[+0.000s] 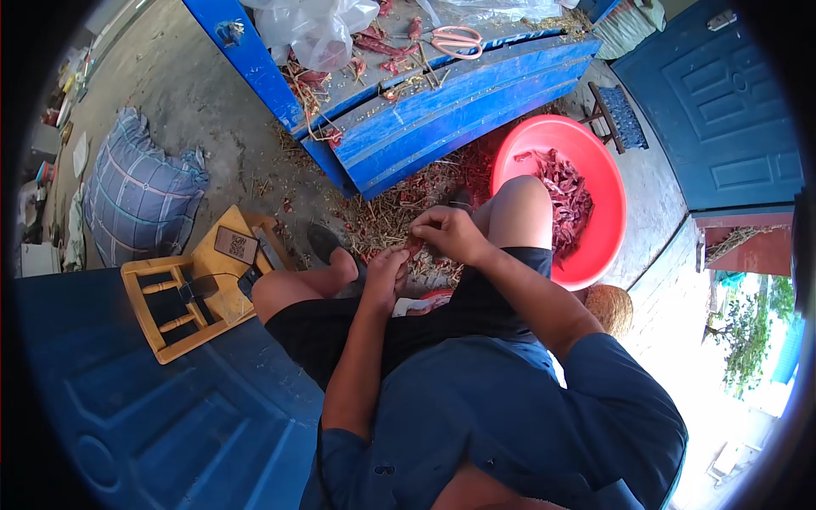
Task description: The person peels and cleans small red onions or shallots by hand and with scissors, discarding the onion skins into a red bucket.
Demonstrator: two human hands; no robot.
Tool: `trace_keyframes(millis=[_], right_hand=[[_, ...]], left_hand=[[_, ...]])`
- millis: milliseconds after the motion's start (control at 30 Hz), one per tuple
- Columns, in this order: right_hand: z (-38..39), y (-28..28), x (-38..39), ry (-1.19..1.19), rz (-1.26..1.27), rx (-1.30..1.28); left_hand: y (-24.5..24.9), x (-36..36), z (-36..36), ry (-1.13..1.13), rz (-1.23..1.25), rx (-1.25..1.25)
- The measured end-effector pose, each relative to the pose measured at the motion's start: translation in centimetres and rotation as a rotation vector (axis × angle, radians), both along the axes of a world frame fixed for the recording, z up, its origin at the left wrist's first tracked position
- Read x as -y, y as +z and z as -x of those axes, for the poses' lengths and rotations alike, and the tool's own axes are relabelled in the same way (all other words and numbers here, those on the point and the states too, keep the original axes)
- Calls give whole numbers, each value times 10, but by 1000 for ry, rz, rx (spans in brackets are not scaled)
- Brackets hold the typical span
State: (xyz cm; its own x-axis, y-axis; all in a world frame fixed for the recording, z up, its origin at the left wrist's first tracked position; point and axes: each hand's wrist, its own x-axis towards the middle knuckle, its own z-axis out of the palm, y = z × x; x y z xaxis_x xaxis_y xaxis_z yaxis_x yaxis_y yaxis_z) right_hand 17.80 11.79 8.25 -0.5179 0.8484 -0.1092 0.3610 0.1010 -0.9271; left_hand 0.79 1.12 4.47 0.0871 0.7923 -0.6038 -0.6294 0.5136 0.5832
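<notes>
Between my two hands, above my lap, is a small dark red dried chili pepper (415, 246). My left hand (388, 272) is closed on its lower end. The fingers of my right hand (446, 234) pinch its upper end, and they cover much of it. Beside my right knee stands a red plastic basin (617, 204), partly filled with dried chili peppers (568, 200). Stems and chili scraps (395, 208) litter the floor in front of my feet.
Ahead is a blue metal truck bed (459, 110) bearing pink-handled scissors (456, 42), a clear plastic bag (319, 34) and loose chilies. To the left, a wooden stool (212, 263) lies near a stuffed plaid sack (144, 191). A small folding stool (619, 117) stands behind the basin.
</notes>
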Motion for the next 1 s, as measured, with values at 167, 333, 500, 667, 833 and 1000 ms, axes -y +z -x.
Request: trace_keyframes(millis=[167,333,500,667,833,1000], right_hand=[[-95,56,-69,-517,-163,-147],[-228,78,-104,-651,-675,699],[-121,121,-149,-420,-659,375],[13,140,-234,-90,-918,490],[61,117,-310,181,-1153,778],[62,125,-316,121,-1060,676]], left_hand=[[-27,9,5,7,71,-71],[-34,4,2,-19,87,-44],[-40,-13,-5,-74,89,-49],[-40,-7,1,-16,91,-75],[-39,-3,25,92,143,-88],[-42,-7,27,99,110,-73]])
